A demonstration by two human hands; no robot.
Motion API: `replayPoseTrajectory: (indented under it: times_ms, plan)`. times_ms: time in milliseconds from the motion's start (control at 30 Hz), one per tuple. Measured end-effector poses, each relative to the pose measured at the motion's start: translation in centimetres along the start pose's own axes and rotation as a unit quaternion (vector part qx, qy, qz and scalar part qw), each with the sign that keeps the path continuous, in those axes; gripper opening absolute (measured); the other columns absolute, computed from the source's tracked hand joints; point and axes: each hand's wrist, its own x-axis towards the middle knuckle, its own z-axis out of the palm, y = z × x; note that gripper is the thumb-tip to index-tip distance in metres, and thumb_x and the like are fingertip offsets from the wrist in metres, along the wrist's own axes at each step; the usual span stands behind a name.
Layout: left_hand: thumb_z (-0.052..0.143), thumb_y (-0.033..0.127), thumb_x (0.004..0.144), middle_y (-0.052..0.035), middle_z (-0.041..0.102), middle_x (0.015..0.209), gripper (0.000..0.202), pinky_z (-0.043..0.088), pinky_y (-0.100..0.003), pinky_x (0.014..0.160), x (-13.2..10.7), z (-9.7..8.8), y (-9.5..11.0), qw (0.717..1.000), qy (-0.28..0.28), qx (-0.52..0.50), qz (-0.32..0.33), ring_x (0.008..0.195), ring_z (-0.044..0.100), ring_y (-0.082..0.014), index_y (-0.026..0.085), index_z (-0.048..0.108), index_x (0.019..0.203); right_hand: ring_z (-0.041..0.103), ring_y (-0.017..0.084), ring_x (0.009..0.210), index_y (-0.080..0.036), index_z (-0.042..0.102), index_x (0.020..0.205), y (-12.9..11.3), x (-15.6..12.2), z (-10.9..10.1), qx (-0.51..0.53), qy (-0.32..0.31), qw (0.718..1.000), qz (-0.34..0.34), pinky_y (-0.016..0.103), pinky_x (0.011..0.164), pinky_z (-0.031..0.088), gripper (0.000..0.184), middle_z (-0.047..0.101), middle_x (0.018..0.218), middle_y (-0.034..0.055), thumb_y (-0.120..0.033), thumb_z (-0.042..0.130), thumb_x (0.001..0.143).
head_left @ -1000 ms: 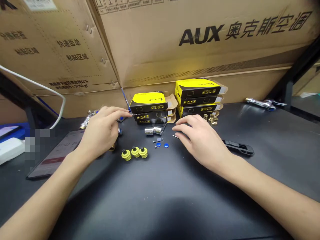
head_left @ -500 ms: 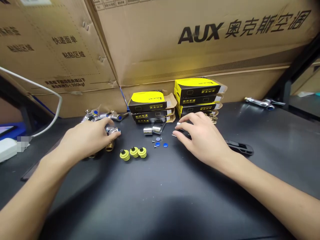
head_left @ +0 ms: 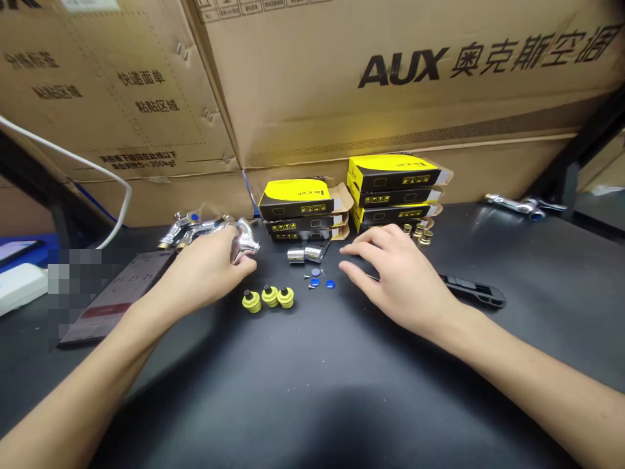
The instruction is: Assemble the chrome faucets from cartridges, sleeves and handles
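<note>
My left hand [head_left: 208,260] is closed around a chrome faucet body [head_left: 245,241], whose shiny curved end sticks out past the fingers. Behind it lie several more chrome faucets [head_left: 183,229], partly covered by the hand. My right hand [head_left: 405,273] hovers palm down over the table, thumb and fingers apart, with nothing visible between them. Left of its fingertips are chrome handle pieces [head_left: 306,255], small screws [head_left: 311,287] and blue discs [head_left: 331,284]. Three yellow cartridges with black stems [head_left: 270,296] stand between the hands.
Two stacks of yellow-and-black boxes [head_left: 299,198] stand at the back before large cardboard cartons [head_left: 312,98]. Brass fittings [head_left: 424,236] and a black tool [head_left: 476,291] lie by my right hand. Another chrome faucet [head_left: 517,205] lies far right; a phone-like slab [head_left: 117,293] lies left.
My left hand has moved right and closed round the faucet body, which has turned and left its earlier spot. My right hand's fingers remain apart. The view has shifted slightly left.
</note>
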Motion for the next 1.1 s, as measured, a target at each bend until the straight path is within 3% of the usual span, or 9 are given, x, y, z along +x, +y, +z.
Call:
replayPoseTrajectory:
  times_ms: [100,167,233,367,533,667,767,967,1100]
  plan:
    - [0.06,0.03,0.07,-0.0017,0.053,0.057,0.023,0.032,-0.033,0.054,0.0,-0.8,0.9,0.996,0.027,-0.083,-0.027,0.054,0.051,-0.022,0.025,0.039,0.061,0.057,0.026,0.098,-0.013,0.07,0.12,-1.6,0.0,0.4,0.043,0.014,0.998,-0.033,0.043,0.091,0.051,0.029,0.071,0.105,0.0108,-0.029,0.057,0.1]
    - [0.057,0.028,0.07,0.0,0.053,0.055,0.016,0.035,-0.033,0.053,-0.3,-1.4,1.6,0.987,0.022,-0.154,-0.046,0.052,0.052,-0.0206,0.024,0.043,0.063,0.058,0.025,0.097,-0.013,0.067,0.125,-2.9,0.0,1.0,0.065,0.002,0.996,-0.068,0.041,0.09,0.051,0.03,0.07,0.107,0.0104,-0.027,0.053,0.102]
    - [0.054,0.027,0.072,0.001,0.06,0.06,0.009,0.041,-0.031,0.052,-0.6,-1.8,2.2,0.973,0.016,-0.224,-0.051,0.053,0.057,-0.0197,0.023,0.054,0.08,0.059,0.023,0.096,-0.016,0.064,0.131,-3.9,0.0,1.7,0.065,-0.027,0.992,-0.102,0.039,0.087,0.051,0.032,0.07,0.11,0.0095,-0.023,0.05,0.103]
    - [0.052,0.025,0.073,0.0043,0.063,0.062,0.036,0.044,-0.028,0.05,-1.3,-2.2,3.5,0.936,0.01,-0.346,-0.063,0.051,0.056,-0.0162,0.021,0.054,0.109,0.06,0.021,0.092,-0.024,0.059,0.138,-4.7,-0.1,2.9,0.023,-0.072,0.988,-0.136,0.036,0.079,0.049,0.038,0.069,0.112,0.0077,-0.018,0.051,0.102]
    - [0.056,0.022,0.074,0.0056,0.064,0.07,0.033,0.039,-0.026,0.046,-1.9,-2.3,4.1,0.89,0.013,-0.453,-0.05,0.046,0.051,-0.0113,0.023,0.055,0.107,0.061,0.021,0.092,-0.02,0.067,0.119,-4.5,-0.1,3.1,0.018,-0.082,0.989,-0.12,0.035,0.08,0.049,0.021,0.069,0.106,0.0083,-0.023,0.056,0.101]
    - [0.06,0.019,0.077,0.0052,0.064,0.073,0.034,0.039,-0.026,0.047,-2.2,-2.2,4.2,0.859,0.004,-0.511,-0.032,0.049,0.052,-0.0106,0.023,0.055,0.111,0.064,0.02,0.09,-0.018,0.067,0.103,-4.3,-0.1,3.0,0.103,-0.083,0.986,-0.097,0.035,0.083,0.052,0.014,0.071,0.099,0.0071,-0.02,0.054,0.101]
    - [0.062,0.025,0.082,0.0039,0.063,0.069,0.032,0.034,-0.026,0.043,-2.5,-2.0,4.5,0.839,-0.004,-0.545,-0.018,0.048,0.051,-0.0124,0.023,0.054,0.113,0.066,0.018,0.09,-0.017,0.066,0.101,-3.7,0.0,2.3,0.191,-0.043,0.978,-0.07,0.031,0.082,0.054,0.008,0.072,0.097,0.0057,-0.018,0.059,0.099]
    - [0.058,0.026,0.088,0.0049,0.061,0.059,0.022,0.04,-0.028,0.048,-3.6,-1.6,6.8,0.766,-0.054,-0.639,0.045,0.046,0.05,-0.013,0.022,0.053,0.109,0.069,0.014,0.08,-0.021,0.066,0.098,-2.8,0.0,-0.6,0.271,0.132,0.952,0.047,0.027,0.078,0.056,0.007,0.073,0.09,0.0,-0.017,0.067,0.092]
    - [0.055,0.026,0.09,0.0066,0.056,0.048,0.021,0.04,-0.027,0.05,-4.2,-1.1,9.2,0.723,-0.086,-0.684,0.047,0.045,0.048,-0.014,0.022,0.049,0.11,0.07,0.015,0.083,-0.023,0.065,0.099,-3.0,-0.2,-1.1,0.311,0.16,0.933,0.078,0.028,0.079,0.057,0.007,0.073,0.093,0.0002,-0.021,0.067,0.092]
